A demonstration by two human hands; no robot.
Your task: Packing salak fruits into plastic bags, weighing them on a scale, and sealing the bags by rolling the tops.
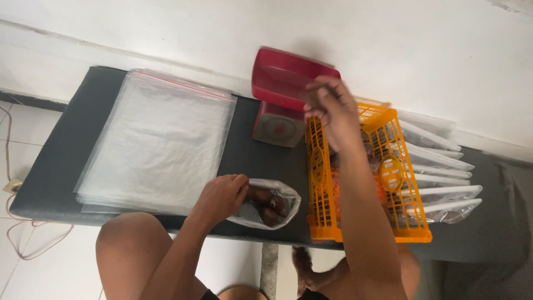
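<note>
My left hand (221, 195) grips the mouth of a small clear plastic bag (270, 204) that lies on the dark low table (66, 155) and holds several brown pieces. My right hand (332, 114) hovers over the far end of an orange plastic basket (400, 216), close to the red tray of a small kitchen scale (279, 94). Its fingers are curled together, and whether they pinch anything I cannot tell. More brown pieces show dimly inside the basket.
A stack of large clear zip bags (158, 141) lies on the left of the table. Several filled, sealed bags (444, 183) lie overlapped right of the basket. A white wall (277, 28) runs behind. My knees are below the table edge, and a cable (16, 233) lies on the tiled floor.
</note>
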